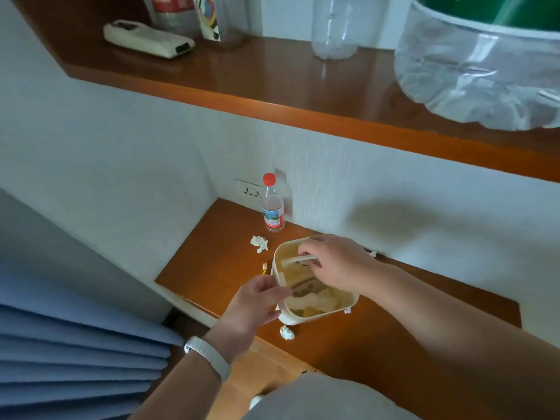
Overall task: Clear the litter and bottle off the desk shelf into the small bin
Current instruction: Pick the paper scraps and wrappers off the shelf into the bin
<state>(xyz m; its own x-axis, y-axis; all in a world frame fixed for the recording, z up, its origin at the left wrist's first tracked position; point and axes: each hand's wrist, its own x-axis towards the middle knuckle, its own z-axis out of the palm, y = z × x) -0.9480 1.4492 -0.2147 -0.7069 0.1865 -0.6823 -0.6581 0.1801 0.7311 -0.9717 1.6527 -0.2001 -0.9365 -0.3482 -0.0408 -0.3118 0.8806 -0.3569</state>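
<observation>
A small cream bin [348, 301] stands on the wooden desk shelf [218, 268], with crumpled tissue and scraps inside. My left hand [257, 301] grips its near-left rim. Over the bin's opening, my right hand [336, 262] pinches a white stick-like piece of litter [295, 260]. A clear bottle with a red cap [272, 204] stands upright at the back by the wall. Crumpled white paper [259, 243] lies left of the bin, a gold wrapper [264, 268] beside its left wall, and another paper ball [286, 332] in front of it.
A wall socket [250, 190] sits behind the bottle. Small white scraps lie by the wall [373, 253] and at the bin's right corner [347, 310]. An upper shelf [272, 95] holds a remote [148, 39], bottles and a large water jug [485, 71]. Blue curtain [75, 359] hangs at left.
</observation>
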